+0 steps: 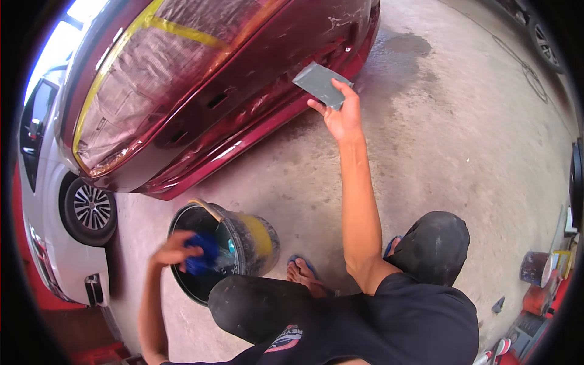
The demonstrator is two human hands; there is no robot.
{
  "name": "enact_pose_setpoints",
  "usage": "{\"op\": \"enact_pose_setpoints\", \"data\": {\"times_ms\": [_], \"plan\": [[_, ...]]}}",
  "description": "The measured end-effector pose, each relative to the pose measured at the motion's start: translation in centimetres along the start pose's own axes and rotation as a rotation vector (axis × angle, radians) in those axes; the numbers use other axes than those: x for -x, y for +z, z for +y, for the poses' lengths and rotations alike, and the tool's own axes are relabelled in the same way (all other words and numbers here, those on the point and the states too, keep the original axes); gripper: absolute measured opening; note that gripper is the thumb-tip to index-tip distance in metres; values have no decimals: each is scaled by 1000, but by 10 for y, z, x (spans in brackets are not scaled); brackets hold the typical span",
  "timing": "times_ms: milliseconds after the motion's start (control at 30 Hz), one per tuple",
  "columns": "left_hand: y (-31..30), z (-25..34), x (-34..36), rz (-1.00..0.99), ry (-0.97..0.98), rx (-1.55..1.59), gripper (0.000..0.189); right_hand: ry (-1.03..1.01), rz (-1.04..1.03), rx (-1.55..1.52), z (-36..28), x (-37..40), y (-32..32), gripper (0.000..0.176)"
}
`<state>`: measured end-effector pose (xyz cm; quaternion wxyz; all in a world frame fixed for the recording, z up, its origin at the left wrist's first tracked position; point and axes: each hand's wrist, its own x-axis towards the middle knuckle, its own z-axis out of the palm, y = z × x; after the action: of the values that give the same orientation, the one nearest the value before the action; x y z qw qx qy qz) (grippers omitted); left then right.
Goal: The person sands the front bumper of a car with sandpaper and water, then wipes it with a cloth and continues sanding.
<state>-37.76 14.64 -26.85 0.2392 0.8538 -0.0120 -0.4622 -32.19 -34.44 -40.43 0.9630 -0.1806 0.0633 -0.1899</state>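
My right hand (344, 117) is raised in front of the dark red car's rear (255, 79), closed on a flat grey sheet of sandpaper (317, 85) between thumb and fingers. Over the mouth of a black bucket (243, 243), my left hand (175, 249) grips a bunched blue cloth (204, 252); both are smeared by motion. The bucket has a yellow patch on its side and a handle (207, 210) at its rim. Liquid shows inside, with a small turquoise item (231, 246) near the wall.
Crinkled masking sheet (128, 103) covers the red car's window, edged by yellow tape (185, 31). To the left stands a white car (73, 261). A paint-stained can (536, 269) and other containers line the right edge. The concrete floor (438, 158) has wet patches.
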Motion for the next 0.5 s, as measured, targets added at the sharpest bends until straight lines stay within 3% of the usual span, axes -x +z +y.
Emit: {"op": "enact_pose_setpoints", "data": {"times_ms": [100, 167, 233, 300, 367, 433, 500], "plan": [[-48, 72, 62, 218, 321, 80, 56, 10, 36, -42, 12, -5, -4, 28], [-45, 125, 66, 537, 619, -76, 65, 60, 43, -71, 27, -6, -2, 29], [-47, 168, 40, 868, 717, -230, 65, 84, 48, -76, 43, -6, 2, 30], [-57, 202, -17, 1249, 911, -639, 63, 92, 53, -50, 55, -6, 5, 31], [-61, 235, -80, 1470, 1056, -1009, 59, 79, 120, -11, 49, 1, 15, 21], [-33, 276, -114, 1487, 1037, -1355, 56, 32, 188, 14, 41, 2, 12, 21], [-32, 296, -158, 1491, 1065, -1473, 57, -25, 232, 24, 26, 2, 2, 22]]}}
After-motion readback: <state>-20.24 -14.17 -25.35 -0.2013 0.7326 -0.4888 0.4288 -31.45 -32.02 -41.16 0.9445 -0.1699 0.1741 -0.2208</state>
